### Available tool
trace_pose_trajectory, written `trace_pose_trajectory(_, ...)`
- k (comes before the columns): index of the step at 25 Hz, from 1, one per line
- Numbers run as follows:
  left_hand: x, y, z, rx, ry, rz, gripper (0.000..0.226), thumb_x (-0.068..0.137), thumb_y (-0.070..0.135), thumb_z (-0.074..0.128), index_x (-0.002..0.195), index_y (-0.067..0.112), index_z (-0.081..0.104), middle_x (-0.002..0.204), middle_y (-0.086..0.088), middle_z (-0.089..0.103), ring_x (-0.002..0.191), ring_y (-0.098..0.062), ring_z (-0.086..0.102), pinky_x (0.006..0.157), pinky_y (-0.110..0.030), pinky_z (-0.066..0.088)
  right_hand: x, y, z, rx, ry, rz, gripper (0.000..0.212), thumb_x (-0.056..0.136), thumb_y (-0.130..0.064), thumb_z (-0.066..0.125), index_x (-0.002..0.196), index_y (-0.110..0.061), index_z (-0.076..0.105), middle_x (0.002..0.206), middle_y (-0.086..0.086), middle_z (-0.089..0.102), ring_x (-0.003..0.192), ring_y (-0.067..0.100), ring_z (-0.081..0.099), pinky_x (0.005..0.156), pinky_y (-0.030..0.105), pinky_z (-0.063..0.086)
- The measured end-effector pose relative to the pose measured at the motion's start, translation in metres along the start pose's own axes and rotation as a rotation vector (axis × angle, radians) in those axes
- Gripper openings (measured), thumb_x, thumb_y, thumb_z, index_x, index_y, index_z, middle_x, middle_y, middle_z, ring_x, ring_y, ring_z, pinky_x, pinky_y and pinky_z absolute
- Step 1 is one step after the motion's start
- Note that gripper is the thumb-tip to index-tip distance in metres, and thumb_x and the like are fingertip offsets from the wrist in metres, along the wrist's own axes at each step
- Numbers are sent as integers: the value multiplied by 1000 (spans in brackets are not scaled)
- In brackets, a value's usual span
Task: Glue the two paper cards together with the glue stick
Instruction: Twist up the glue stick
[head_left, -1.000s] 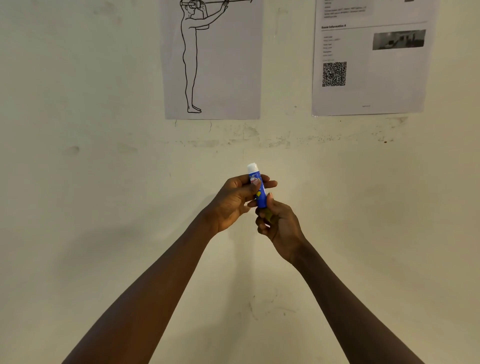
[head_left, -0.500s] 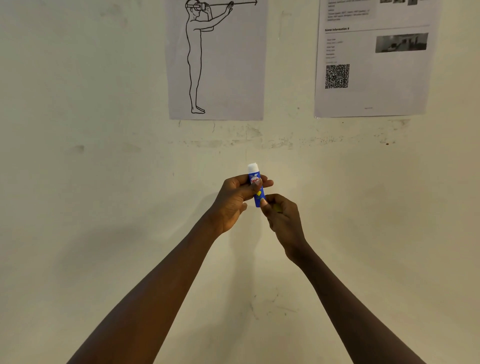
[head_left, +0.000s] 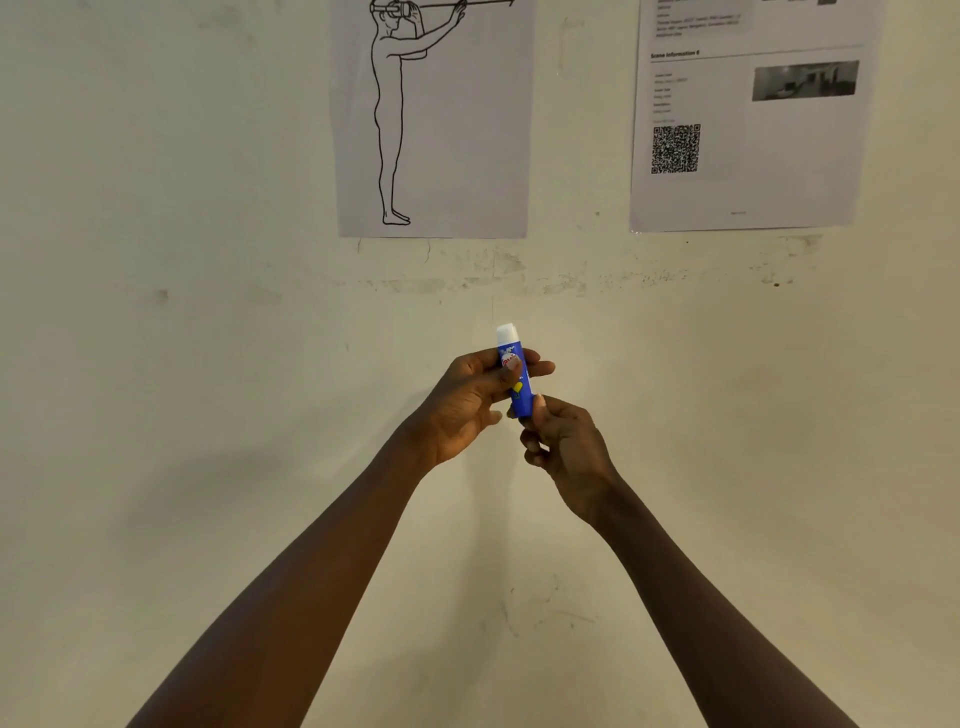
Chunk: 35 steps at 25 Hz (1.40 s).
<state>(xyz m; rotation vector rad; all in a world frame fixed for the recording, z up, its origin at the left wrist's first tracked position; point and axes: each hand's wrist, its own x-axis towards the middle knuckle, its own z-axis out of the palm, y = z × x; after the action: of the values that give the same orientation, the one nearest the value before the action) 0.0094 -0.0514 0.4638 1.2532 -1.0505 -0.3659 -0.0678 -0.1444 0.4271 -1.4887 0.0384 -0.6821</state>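
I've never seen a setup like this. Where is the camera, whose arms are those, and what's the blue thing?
There is no machine here. The camera sits on a person's head, so you see their own two bare arms reaching forward. The left hand holds the upper part of a blue glue stick, white end up. The right hand pinches its bottom end. Behind is a pale wall with two printed sheets: a line drawing of a standing figure and a page with a QR code. No table or cards are in view.
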Motion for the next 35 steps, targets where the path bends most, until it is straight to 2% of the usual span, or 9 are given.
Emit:
trace_pose_trajectory(3,-1,1,-3,-32,-123,9,28,71,47,68,89,25,67,93,14,73,100,-11,61,107,-62,18,-3,1,-3,253,-92,116,26,94,-18,36,82,-12,59,75,4,53,48,7,44,48,17,42)
trace_pose_trajectory(6,-1,2,-3,-5,-153,-15,33,71,49,61,97,28,65,104,16,70,105,-12,60,107,-63,16,-2,3,-4,318,-110,135,25,93,-19,37,84,-11,58,74,3,53,46,7,45,47,17,43)
trace_pose_trajectory(9,0,2,3,105,43,-49,23,93,27,40,109,19,54,118,3,59,110,-19,51,110,-56,19,3,6,1,14,56,-39,28,96,-19,34,90,-6,58,68,2,48,52,10,42,48,17,38)
trace_pose_trajectory(14,4,-4,12,180,397,113,32,84,19,59,106,-2,61,103,-16,66,90,-25,59,83,-30,40,10,15,8,-344,257,-336,27,94,-16,40,92,2,59,60,-1,44,54,11,36,52,18,31)
trace_pose_trajectory(18,6,-3,16,153,397,124,26,84,18,59,102,-1,62,101,-15,67,76,-16,62,76,-17,48,12,17,10,-393,243,-331,19,94,-18,40,84,-10,53,63,-3,45,58,11,38,56,21,32)
trace_pose_trajectory(22,4,0,8,108,211,53,12,89,16,50,90,13,62,82,6,73,96,-24,59,98,-45,41,8,10,8,-244,161,-190,27,96,-18,33,78,-12,52,59,2,43,53,13,36,49,19,34)
trace_pose_trajectory(26,2,1,2,62,64,26,17,91,12,45,87,20,61,75,15,73,94,-18,61,105,-63,28,3,3,3,194,19,80,31,96,-19,30,80,-9,55,70,5,49,56,13,39,56,24,36)
trace_pose_trajectory(30,1,2,0,79,76,7,15,91,15,46,90,18,61,86,9,73,98,-22,61,106,-61,28,3,3,3,30,7,38,29,96,-22,30,84,-9,54,69,3,47,54,12,39,52,22,36)
trace_pose_trajectory(35,-2,6,7,186,237,57,20,88,15,53,104,5,59,109,-13,64,90,-17,58,92,-35,37,6,7,9,-366,104,-269,23,92,-25,44,95,-6,56,62,-6,45,54,9,39,45,7,33)
